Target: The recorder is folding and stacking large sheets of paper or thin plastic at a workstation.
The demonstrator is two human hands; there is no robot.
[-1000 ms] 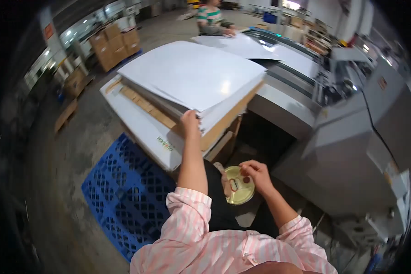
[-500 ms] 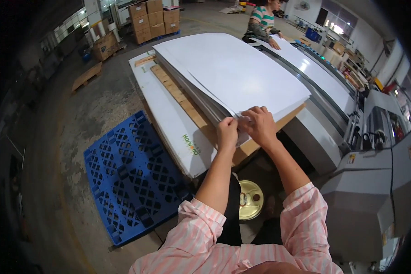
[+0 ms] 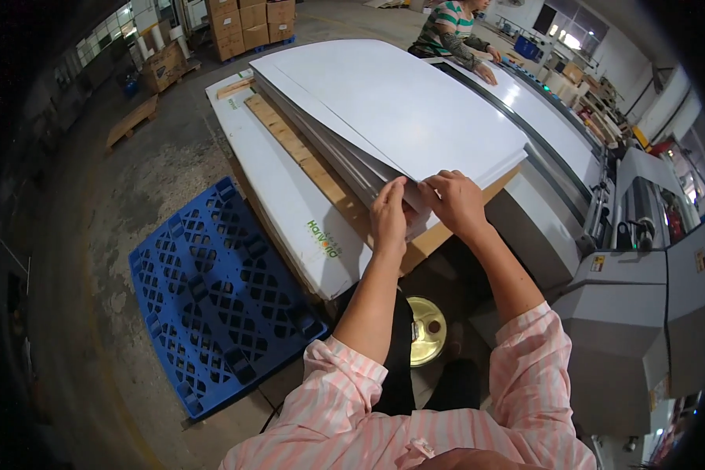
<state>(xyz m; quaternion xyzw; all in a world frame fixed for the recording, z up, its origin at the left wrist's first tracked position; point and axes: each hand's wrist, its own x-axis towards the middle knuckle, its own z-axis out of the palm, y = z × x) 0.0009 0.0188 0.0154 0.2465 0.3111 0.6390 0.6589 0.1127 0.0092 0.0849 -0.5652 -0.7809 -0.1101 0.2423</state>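
A stack of large white sheets (image 3: pixel 415 110) lies in front of me, its near corner lifted and bent up. My right hand (image 3: pixel 456 202) is closed on the raised corner of the upper sheets, fingers curled over the top. Close beside it, my left hand (image 3: pixel 388 215) grips the sheets' left edge, its fingers pointing up; the thumb is partly hidden. A dark gap shows beneath the lifted edge, above the lower sheets. The stack rests on a wooden board (image 3: pixel 290 141).
A white wrapped stack (image 3: pixel 290 196) lies under the board. At left is a blue plastic pallet (image 3: pixel 219 305). A round yellowish metal lid (image 3: pixel 428 333) sits by my feet. Grey machinery (image 3: pixel 619 313) stands at right. Beyond, a co-worker (image 3: pixel 450 35) reaches over a white sheet (image 3: pixel 525 102). Cartons (image 3: pixel 254 23) stand behind.
The near corner of the upper sheets is raised higher, widening the gap. My left hand's fingers have straightened upward. My view has shifted slightly, and the co-worker's arms have moved.
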